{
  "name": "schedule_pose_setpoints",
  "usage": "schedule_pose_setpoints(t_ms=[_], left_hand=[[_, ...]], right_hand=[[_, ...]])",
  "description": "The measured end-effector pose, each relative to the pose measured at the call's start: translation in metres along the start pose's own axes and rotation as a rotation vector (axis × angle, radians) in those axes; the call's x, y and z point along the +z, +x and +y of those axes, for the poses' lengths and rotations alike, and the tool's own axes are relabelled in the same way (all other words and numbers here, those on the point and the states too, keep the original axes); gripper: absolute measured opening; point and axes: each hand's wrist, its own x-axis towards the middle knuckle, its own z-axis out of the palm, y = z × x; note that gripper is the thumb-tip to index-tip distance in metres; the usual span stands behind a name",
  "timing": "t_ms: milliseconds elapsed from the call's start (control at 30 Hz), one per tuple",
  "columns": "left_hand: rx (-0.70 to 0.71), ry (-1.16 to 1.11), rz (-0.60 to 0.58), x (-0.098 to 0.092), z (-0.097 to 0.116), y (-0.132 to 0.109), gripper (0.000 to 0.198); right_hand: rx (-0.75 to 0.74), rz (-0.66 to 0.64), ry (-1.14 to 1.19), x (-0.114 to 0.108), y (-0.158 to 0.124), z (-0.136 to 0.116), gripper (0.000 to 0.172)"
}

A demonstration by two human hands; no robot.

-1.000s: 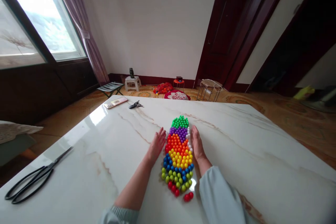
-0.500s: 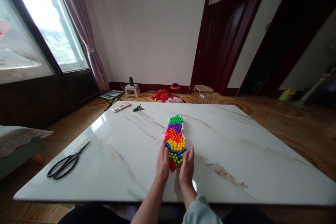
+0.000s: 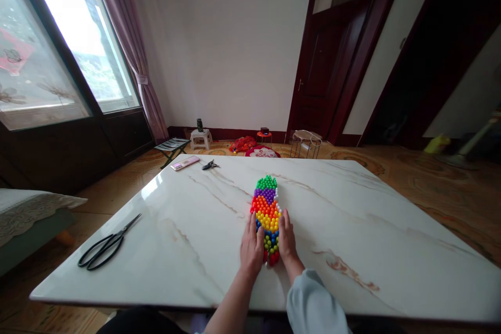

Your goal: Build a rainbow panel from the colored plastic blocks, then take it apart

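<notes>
A long piece of colourful beadwork (image 3: 267, 210) lies on the marble-patterned table, with bands of green, purple, orange, yellow, blue, olive and red beads and white beads along its right edge. Against its left side, my left hand (image 3: 251, 247) holds the lower half, fingers pointing away from me. My right hand (image 3: 288, 240) holds the opposite side, so the beadwork sits between both palms. The undersides of the fingers are hidden.
Black-handled scissors (image 3: 109, 242) lie at the table's left. Near the far left edge are a pink phone (image 3: 185, 163) and small dark pliers (image 3: 210, 165). Beyond the white table (image 3: 352, 209) stand a folding stool (image 3: 172, 146) and a white stool (image 3: 201, 139).
My hands have shifted slightly along the beadwork, the right one reaching farther up its side. The red end now shows more between my hands. The whole view has shifted a little.
</notes>
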Motion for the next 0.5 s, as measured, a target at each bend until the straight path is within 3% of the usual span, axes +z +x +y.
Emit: schedule_pose_setpoints(t_ms=[100, 200, 267, 367, 500], left_hand=[[-0.006, -0.108, 0.085, -0.004, -0.003, 0.000, 0.061], [-0.105, -0.325, 0.377, -0.012, -0.009, 0.002, 0.063], [-0.170, -0.451, 0.511, -0.018, -0.013, 0.004, 0.063], [-0.173, -0.500, 0.522, -0.022, -0.017, 0.006, 0.062], [-0.135, -0.363, 0.467, -0.019, -0.014, 0.004, 0.063]], right_hand=[[-0.009, 0.111, 0.085, -0.006, -0.010, 0.002, 0.089], [-0.010, 0.231, 0.145, -0.013, -0.031, 0.008, 0.083], [-0.004, 0.269, 0.171, -0.017, -0.041, 0.011, 0.079], [0.003, 0.277, 0.141, -0.018, -0.045, 0.011, 0.077], [-0.032, 0.231, 0.107, -0.015, -0.043, 0.008, 0.078]])
